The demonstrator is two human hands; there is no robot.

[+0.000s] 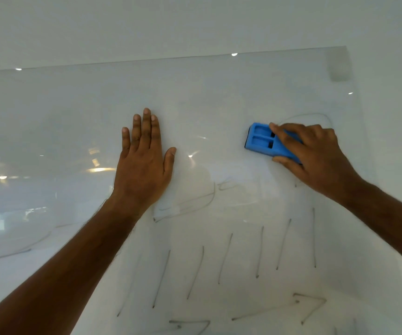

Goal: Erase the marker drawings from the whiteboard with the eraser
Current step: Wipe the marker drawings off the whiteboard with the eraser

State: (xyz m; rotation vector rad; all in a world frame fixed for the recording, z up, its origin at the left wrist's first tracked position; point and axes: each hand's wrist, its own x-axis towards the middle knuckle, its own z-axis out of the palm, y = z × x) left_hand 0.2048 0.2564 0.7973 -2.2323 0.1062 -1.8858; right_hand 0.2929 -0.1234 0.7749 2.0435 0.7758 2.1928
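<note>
Right hand (315, 151) has its grip curled round the blue eraser (265, 141), pressed on the whiteboard (219, 93). Left hand (144, 163) lies flat, fingers straight, left of the eraser, holding nothing. Slanted marker strokes (225, 258) and arrows (308, 308) sit below the eraser; a faint curved outline (315, 115) runs just above it.

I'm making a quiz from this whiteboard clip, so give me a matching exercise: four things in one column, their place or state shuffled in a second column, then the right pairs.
Things:
1. left hand
2. right hand
3. eraser
4. slanted strokes

Places or states:
A. blue, pressed on the whiteboard
B. flat on the board, fingers straight
C. low on the board, not yet wiped
D. grips the eraser

Pairs: 1-B, 2-D, 3-A, 4-C
</note>
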